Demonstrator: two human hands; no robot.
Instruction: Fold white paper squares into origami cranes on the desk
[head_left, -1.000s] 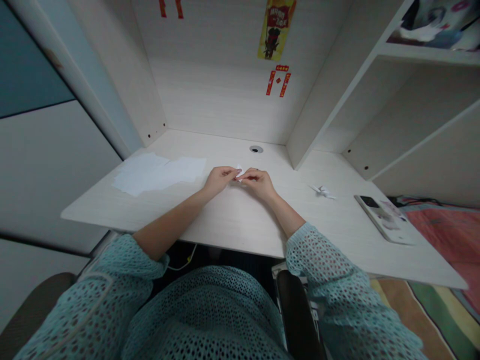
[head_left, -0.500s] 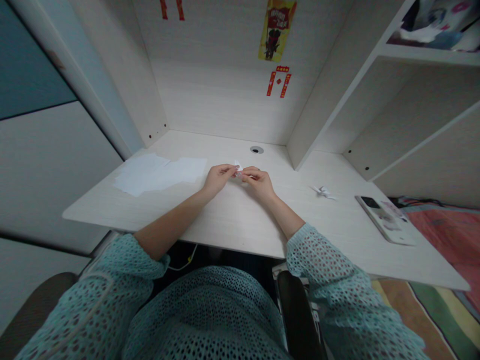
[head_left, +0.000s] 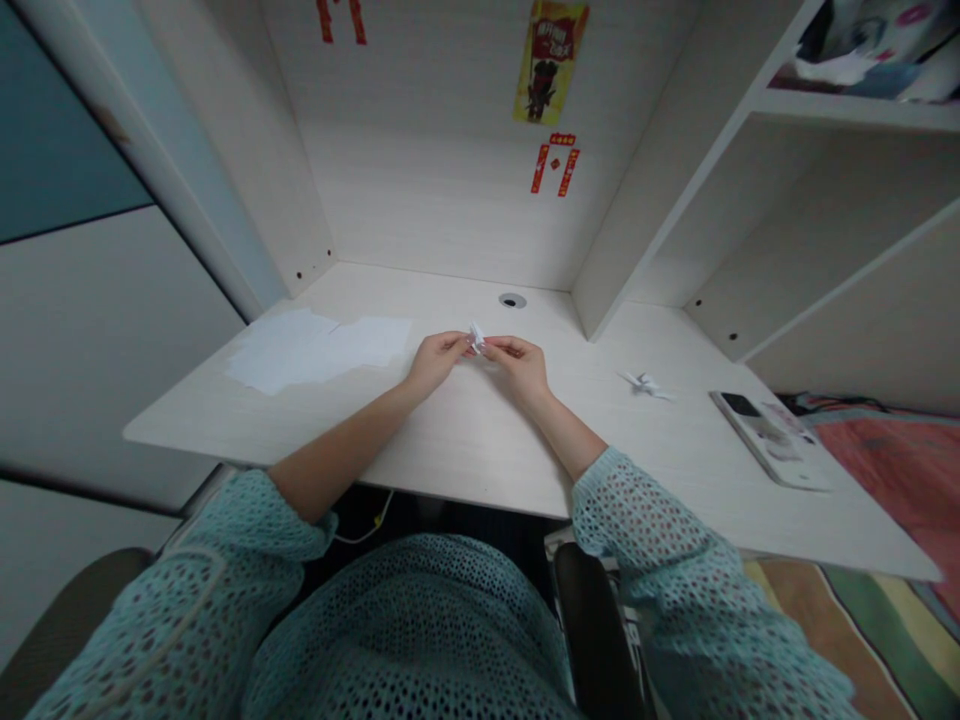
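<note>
Desk (head_left: 465, 450): left hand (head_left: 435, 360), right hand (head_left: 526, 370) pinching paper (head_left: 477, 338).

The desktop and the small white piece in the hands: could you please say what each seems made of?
Small white piece: probably matte paper, judging by its thin, pointed shape, though it is too small to be sure.
Desktop: likely wood-based board with a pale, low-sheen finish, going by its faint streaky grain; whether laminate or veneer, I cannot tell.

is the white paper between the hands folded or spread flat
Folded: the white paper is a small, pointed shape between the left hand and right hand, unlike the flat sheets on the desk.
</note>
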